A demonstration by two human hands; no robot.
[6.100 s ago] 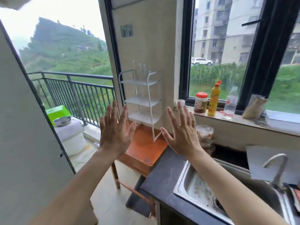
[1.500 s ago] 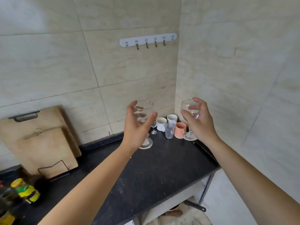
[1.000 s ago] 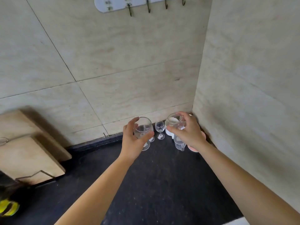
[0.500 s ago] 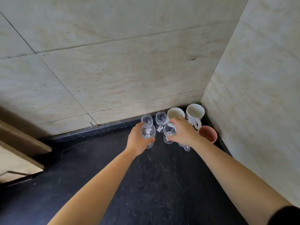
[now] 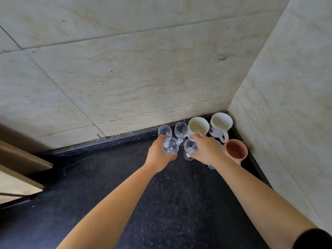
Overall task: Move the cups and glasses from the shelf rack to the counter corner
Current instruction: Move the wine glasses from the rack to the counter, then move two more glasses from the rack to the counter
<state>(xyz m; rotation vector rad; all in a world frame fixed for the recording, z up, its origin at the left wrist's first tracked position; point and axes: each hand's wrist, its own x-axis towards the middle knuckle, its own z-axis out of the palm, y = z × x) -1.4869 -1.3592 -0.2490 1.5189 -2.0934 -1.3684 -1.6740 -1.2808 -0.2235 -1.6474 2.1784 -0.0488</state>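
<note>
On the black counter (image 5: 161,203), in the corner where two tiled walls meet, stand two small stemmed glasses (image 5: 165,130) (image 5: 181,130), two white mugs (image 5: 198,125) (image 5: 221,124) and a pink cup (image 5: 235,150). My left hand (image 5: 158,155) grips a clear wine glass (image 5: 170,148) by its bowl, low over the counter. My right hand (image 5: 206,150) holds a second wine glass (image 5: 190,147) beside it. A clear tumbler (image 5: 211,167) is mostly hidden under my right wrist.
Wooden cutting boards (image 5: 16,177) lean against the wall at the far left. The tiled walls (image 5: 125,69) close off the back and right side of the counter.
Both hands carried the two wine glasses from chest height into the corner and lowered them beside the cups standing there. In the last half second they barely moved.
</note>
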